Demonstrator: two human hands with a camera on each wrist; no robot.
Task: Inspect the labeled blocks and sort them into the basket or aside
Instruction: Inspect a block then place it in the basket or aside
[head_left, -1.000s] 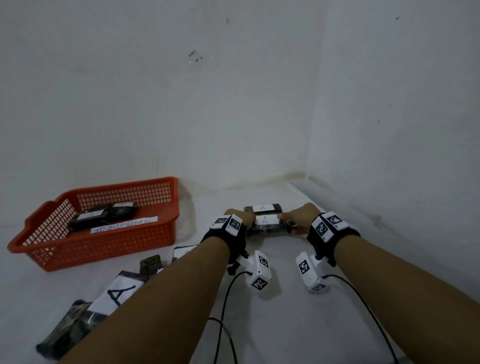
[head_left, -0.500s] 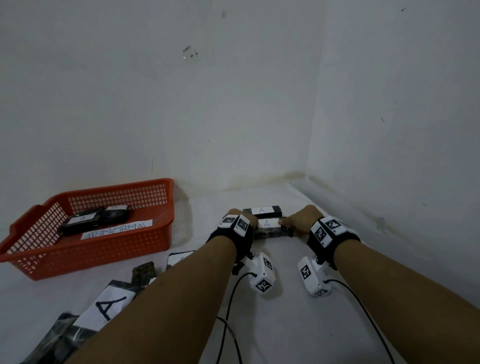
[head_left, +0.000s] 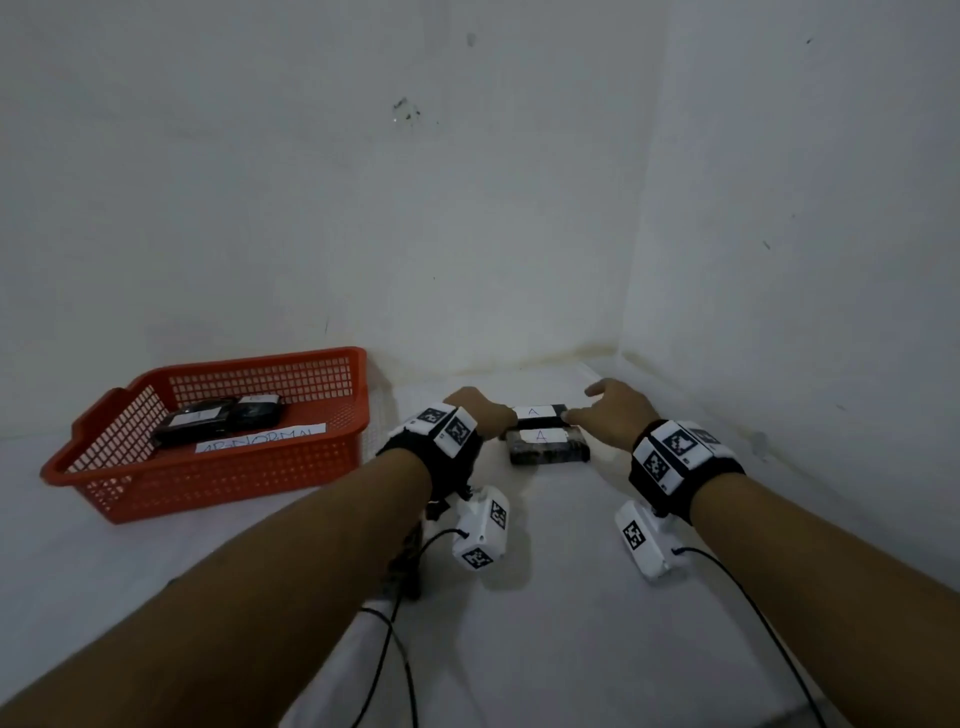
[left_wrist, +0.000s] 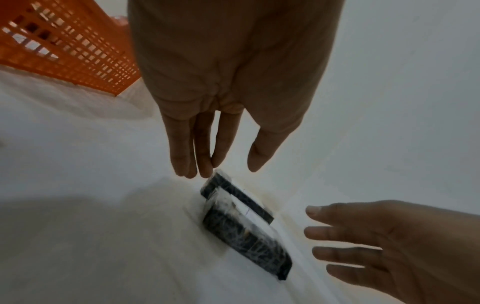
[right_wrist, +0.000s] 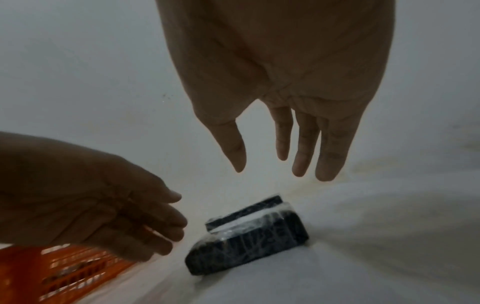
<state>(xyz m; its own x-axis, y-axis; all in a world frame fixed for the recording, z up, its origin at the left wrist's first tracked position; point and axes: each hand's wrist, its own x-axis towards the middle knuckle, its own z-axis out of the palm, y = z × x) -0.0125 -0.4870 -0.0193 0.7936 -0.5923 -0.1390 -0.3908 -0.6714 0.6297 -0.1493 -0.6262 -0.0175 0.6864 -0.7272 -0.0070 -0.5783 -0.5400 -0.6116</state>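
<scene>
Two dark wrapped blocks with white "A" labels lie side by side on the white surface by the corner: the near block (head_left: 548, 446) (left_wrist: 246, 236) (right_wrist: 246, 232) and the far block (head_left: 537, 412) (left_wrist: 239, 197) (right_wrist: 246, 209). My left hand (head_left: 480, 415) (left_wrist: 215, 156) hovers at their left end, fingers straight, holding nothing. My right hand (head_left: 608, 410) (right_wrist: 283, 156) hovers at their right end, fingers spread and straight, empty. The orange basket (head_left: 322, 457) (left_wrist: 78, 67) stands to the left and holds two dark labelled blocks (head_left: 218, 418).
A white paper strip with writing (head_left: 260, 439) sits on the basket's front wall. White walls meet in a corner just behind the blocks. Cables (head_left: 395, 649) run from the wrist cameras along the white surface towards me.
Both hands let go of the near block and lifted slightly, fingers now straightened. The block rests on the surface beside the far one. The head view shifted, hiding the blocks at the lower left.
</scene>
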